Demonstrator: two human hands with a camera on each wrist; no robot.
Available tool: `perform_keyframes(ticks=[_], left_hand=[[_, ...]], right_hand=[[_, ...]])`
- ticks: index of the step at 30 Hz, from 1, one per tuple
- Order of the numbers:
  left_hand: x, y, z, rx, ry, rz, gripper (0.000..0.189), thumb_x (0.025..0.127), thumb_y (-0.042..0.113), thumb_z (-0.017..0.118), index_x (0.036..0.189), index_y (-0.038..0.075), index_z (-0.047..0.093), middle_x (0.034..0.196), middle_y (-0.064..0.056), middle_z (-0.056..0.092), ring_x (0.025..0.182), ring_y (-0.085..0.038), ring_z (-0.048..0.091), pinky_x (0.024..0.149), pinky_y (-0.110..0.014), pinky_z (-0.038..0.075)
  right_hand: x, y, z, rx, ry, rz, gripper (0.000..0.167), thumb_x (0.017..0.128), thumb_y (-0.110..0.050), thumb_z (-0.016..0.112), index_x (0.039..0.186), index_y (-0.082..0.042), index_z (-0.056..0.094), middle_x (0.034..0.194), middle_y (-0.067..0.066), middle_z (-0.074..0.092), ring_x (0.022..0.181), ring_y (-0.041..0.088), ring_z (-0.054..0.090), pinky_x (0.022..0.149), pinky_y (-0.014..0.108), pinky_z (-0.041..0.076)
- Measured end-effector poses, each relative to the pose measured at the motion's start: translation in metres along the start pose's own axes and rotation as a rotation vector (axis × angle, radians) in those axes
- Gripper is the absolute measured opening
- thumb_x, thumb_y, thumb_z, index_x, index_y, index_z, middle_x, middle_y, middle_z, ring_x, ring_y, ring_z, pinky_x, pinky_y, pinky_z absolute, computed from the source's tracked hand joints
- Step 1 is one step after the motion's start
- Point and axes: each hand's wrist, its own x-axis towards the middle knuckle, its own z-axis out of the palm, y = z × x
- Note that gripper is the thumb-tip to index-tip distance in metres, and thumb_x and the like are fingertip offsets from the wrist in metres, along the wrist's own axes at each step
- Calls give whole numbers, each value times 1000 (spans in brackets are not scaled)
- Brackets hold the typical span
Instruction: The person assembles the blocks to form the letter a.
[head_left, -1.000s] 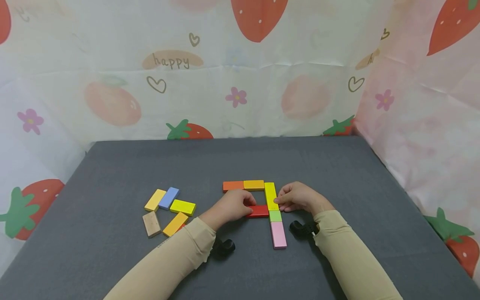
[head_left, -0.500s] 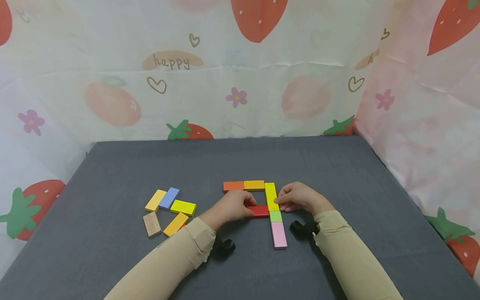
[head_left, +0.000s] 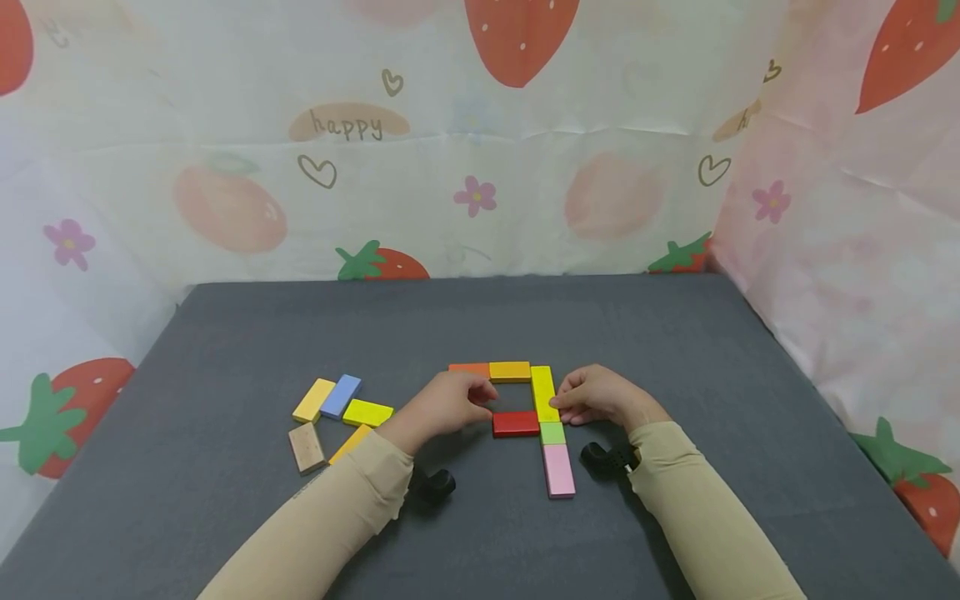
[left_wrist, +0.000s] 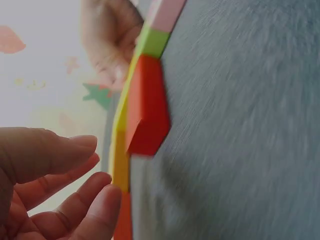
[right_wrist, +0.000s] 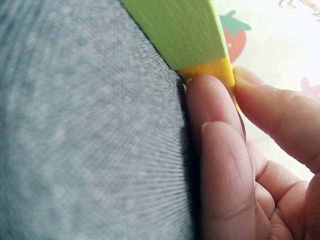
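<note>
On the grey cloth-covered tabletop (head_left: 480, 542), nearest, a pink oblong block (head_left: 558, 471) meets a small light-green block (head_left: 552, 433). Beyond, the left hand (head_left: 450, 404), thumb and fingers parted, is just beside a red oblong block (head_left: 515, 424); the right hand (head_left: 602, 395) pinches the edge of a yellow oblong block (head_left: 543, 392). Farthest, an amber oblong block (head_left: 510, 372) and an orange oblong block (head_left: 469, 368) join end to end.

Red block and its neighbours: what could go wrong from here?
The left hand is just off the free end of the red block; a brush could turn it crooked. The right hand touches the yellow block beyond the green block; pressing sideways might push it out of line. The left sleeve partly covers the amber block in the head view and may drag it if they touch.
</note>
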Motion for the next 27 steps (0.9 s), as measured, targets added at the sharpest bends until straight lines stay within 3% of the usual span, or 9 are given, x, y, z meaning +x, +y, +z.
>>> perform_keyframes(ticks=[16, 27], left_hand=[[-30, -37, -39, -22, 72, -83, 23, 82, 17, 68, 105, 15, 65, 100, 0, 62, 91, -15, 55, 77, -34, 46], [-55, -60, -63, -79, 116, -131, 24, 86, 12, 63, 110, 8, 63, 109, -8, 61, 98, -21, 55, 82, -36, 48]], right_hand=[[-2, -2, 1, -8, 0, 12, 20, 76, -22, 73, 83, -4, 66, 70, 6, 64, 57, 12, 60, 58, 24, 51], [-2, -1, 1, -9, 2, 5, 20, 76, -22, 73, 82, -4, 65, 71, 6, 63, 58, 13, 59, 58, 24, 51]])
